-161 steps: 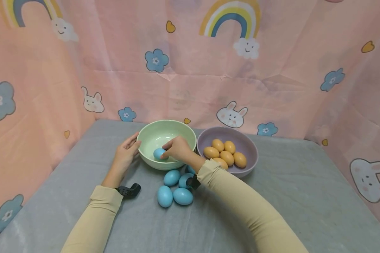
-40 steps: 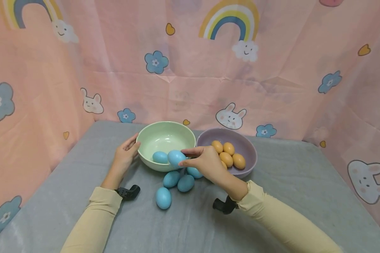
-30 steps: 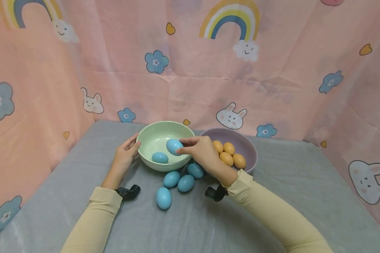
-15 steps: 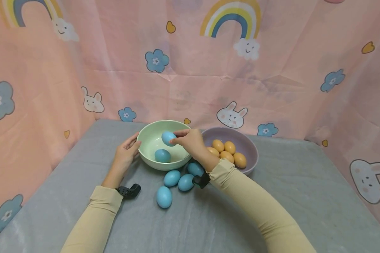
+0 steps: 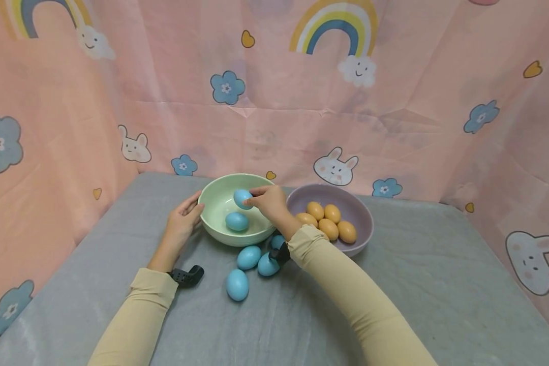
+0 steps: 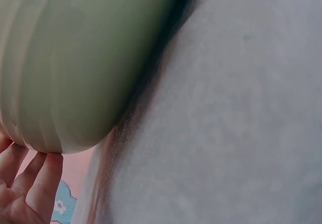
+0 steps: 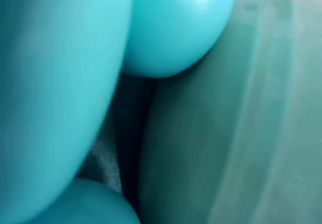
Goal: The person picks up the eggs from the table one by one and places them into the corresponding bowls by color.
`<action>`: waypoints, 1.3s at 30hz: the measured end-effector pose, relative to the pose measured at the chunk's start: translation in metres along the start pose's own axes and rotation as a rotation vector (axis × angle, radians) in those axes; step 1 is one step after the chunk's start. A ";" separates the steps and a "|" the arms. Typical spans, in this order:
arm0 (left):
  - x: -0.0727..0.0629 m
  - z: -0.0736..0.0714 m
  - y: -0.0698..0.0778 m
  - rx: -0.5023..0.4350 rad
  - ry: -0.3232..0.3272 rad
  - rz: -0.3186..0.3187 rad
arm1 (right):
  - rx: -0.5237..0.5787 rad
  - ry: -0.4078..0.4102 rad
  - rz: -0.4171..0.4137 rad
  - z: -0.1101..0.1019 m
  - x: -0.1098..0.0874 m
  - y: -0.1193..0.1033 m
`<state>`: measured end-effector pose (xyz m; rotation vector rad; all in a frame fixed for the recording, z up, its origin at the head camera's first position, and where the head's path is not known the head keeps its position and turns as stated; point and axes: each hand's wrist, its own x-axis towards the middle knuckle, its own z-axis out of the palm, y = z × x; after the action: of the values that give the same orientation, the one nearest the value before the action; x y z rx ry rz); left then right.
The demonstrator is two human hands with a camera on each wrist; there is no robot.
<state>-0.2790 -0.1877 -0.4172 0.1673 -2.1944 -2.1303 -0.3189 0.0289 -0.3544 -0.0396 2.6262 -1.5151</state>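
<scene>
My right hand [image 5: 270,203] pinches a light blue egg [image 5: 242,199] between thumb and fingers, above the inside of a pale green bowl [image 5: 217,234]. A second blue egg lying in the bowl [image 5: 237,221] sits below it. On the bowl's left side my left hand [image 5: 183,221] rests its fingertips against the outer wall; in the left wrist view its fingers [image 6: 45,183] are fairly straight and touch the green bowl [image 6: 75,73]. Several more blue eggs [image 5: 237,285] lie on the cloth in front of the bowl. The right wrist view shows blue eggs [image 7: 55,83] close by the green wall [image 7: 216,133].
A mauve bowl [image 5: 361,223] with several tan eggs [image 5: 328,229] stands to the right of the green one. Grey cloth [image 5: 439,284] covers the table. A pink printed curtain [image 5: 274,132] rises behind and at both sides.
Over these seconds a first blue egg was let go in the green bowl, then my right hand picked up another from the cloth and brought it left over the bowl. My left hand stays put.
</scene>
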 end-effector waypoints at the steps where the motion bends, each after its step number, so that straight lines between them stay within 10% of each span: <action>1: 0.000 0.000 0.000 0.000 0.001 -0.001 | 0.002 0.000 0.004 0.001 0.000 0.000; 39: -0.002 0.000 -0.002 0.018 -0.025 0.037 | -0.144 -0.054 0.041 0.008 -0.001 0.001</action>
<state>-0.2767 -0.1878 -0.4187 0.1012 -2.2125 -2.1059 -0.3176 0.0231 -0.3594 -0.0375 2.6709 -1.2922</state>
